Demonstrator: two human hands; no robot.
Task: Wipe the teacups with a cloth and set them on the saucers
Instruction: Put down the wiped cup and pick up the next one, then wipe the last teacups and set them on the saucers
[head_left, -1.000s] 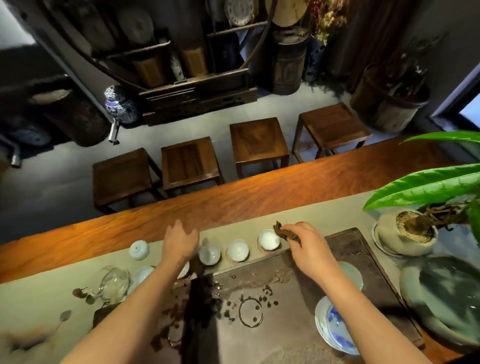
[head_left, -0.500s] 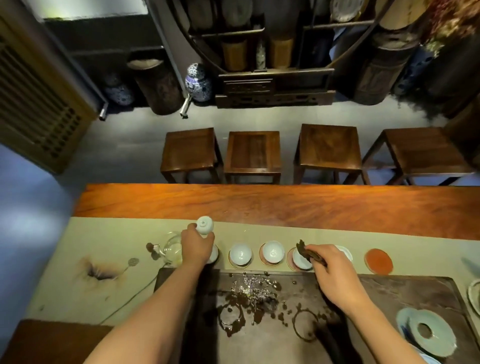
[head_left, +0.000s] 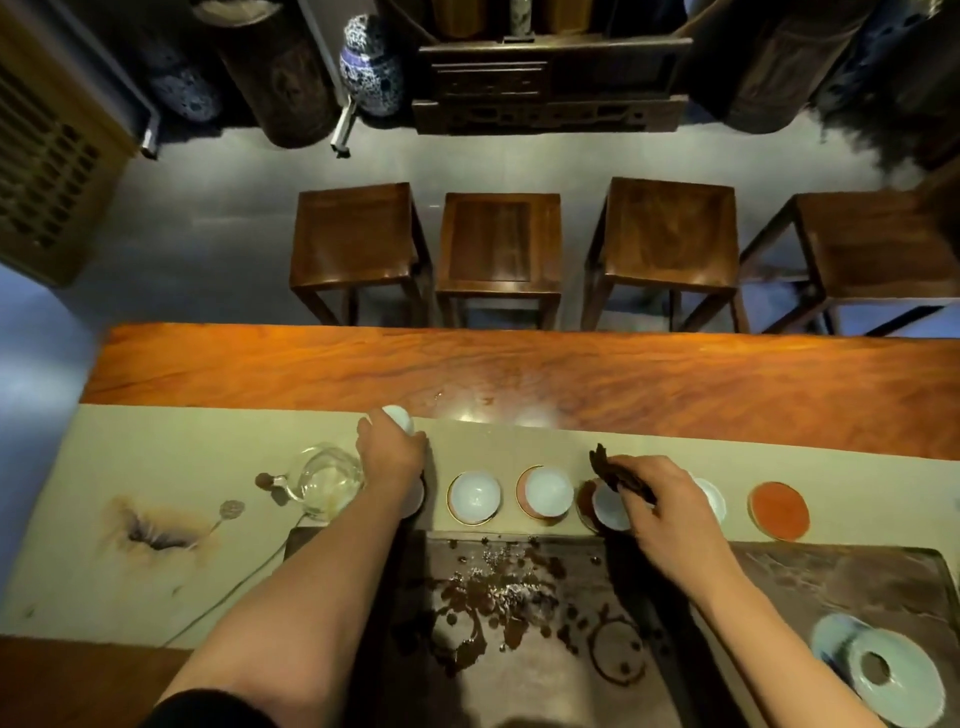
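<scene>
A row of pale teacups on round saucers runs along the beige runner. My left hand (head_left: 390, 454) holds one small white teacup (head_left: 399, 417) raised at the row's left end. Two cups (head_left: 474, 496) (head_left: 548, 491) sit on saucers in the middle. My right hand (head_left: 655, 501) grips a dark brown cloth (head_left: 615, 474) pressed against a tilted cup (head_left: 609, 508) on a red saucer. Another pale cup (head_left: 712, 498) shows partly behind that hand. An orange-red saucer (head_left: 778, 509) lies bare at the right end.
A glass pitcher (head_left: 323, 479) stands just left of my left hand. The dark wet tea tray (head_left: 810, 577) lies in front of the row, with a pale blue lid and dish (head_left: 883, 670) at its right. Several wooden stools (head_left: 501, 244) stand beyond the table.
The view swung left and then settled. My left hand picked up a small white cup and lifted it. My right hand stayed with the cloth at a cup in the row.
</scene>
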